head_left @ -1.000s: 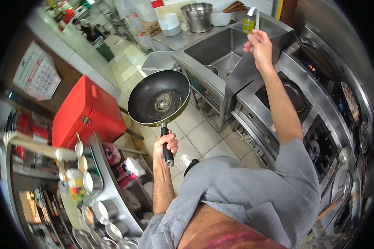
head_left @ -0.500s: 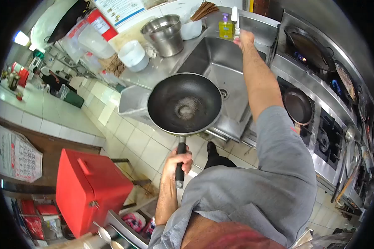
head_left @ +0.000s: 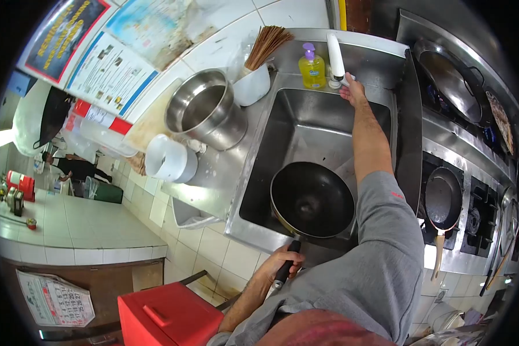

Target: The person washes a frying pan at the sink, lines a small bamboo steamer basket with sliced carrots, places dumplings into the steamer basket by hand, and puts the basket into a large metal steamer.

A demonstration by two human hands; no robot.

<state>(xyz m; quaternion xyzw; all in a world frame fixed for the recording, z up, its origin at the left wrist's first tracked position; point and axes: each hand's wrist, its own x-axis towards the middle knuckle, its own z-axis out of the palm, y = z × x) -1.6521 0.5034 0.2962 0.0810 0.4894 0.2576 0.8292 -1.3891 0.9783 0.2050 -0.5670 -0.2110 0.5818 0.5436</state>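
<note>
My left hand is wrapped round the black handle of a dark wok-shaped pan. The pan hangs over the near part of a steel sink, its inside facing up. At the back of the sink my right hand has its fingers at the side of the white faucet, on what looks like its small lever. Left of the faucet stands a yellow soap bottle with a purple pump.
Left of the sink are a steel pot, a white tub and a container with a stick brush. The stove at the right holds pans, with blue flame at the back. A red box stands low left. A person is far left.
The view has swung toward the sink. My left hand has brought the pan from over the floor to over the basin. My right hand has reached the faucet.
</note>
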